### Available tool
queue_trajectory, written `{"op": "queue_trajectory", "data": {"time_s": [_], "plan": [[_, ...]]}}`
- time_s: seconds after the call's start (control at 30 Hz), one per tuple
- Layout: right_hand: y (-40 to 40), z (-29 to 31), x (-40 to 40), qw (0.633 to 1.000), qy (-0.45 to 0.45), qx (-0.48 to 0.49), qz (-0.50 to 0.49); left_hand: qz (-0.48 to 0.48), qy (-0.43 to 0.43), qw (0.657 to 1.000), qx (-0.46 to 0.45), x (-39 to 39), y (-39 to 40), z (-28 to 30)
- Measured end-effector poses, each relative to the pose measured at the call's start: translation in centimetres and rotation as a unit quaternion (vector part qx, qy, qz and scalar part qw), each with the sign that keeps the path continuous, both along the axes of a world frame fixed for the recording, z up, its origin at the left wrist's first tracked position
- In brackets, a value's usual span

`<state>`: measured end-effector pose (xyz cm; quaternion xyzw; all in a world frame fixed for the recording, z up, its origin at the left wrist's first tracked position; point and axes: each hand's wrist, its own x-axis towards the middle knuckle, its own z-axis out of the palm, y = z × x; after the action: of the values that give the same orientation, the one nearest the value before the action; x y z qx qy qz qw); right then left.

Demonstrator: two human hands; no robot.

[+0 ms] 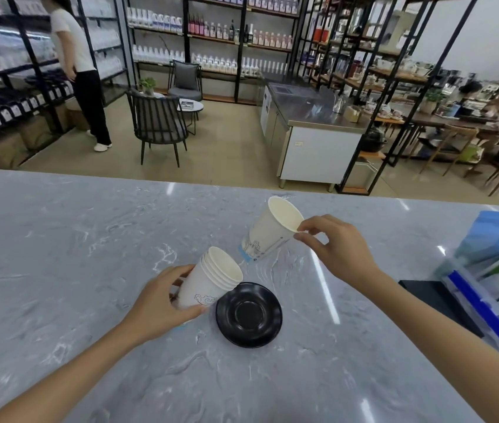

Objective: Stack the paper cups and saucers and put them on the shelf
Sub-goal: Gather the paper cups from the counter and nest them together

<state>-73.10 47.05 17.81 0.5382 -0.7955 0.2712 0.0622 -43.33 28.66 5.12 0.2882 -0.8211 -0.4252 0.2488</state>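
My left hand point(161, 303) grips a nested stack of several white paper cups point(208, 282), tilted with the mouths pointing up and to the right, just above the counter. My right hand point(330, 248) pinches the rim of a single white paper cup point(272, 230) between thumb and forefinger; that cup is tilted, its blue-printed base low over the counter. A black saucer point(248, 315), possibly more than one stacked, lies flat on the grey marble counter point(89, 239) between my hands, right of the cup stack.
A clear plastic organiser with blue packets point(486, 300) and a black flat item point(434, 300) sit at the counter's right edge. Beyond the counter are chairs, a steel cabinet point(312, 138), black shelving with bottles, and a person standing at far left.
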Motion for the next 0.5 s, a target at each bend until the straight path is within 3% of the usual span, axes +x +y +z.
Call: {"op": "queue_trajectory", "data": {"time_s": [0.5], "plan": [[1.4,1.4,8.2,0.994,-0.056,-0.041,0.091,0.025,0.044,0.997,-0.06,2.8,2.3,3.8]]}}
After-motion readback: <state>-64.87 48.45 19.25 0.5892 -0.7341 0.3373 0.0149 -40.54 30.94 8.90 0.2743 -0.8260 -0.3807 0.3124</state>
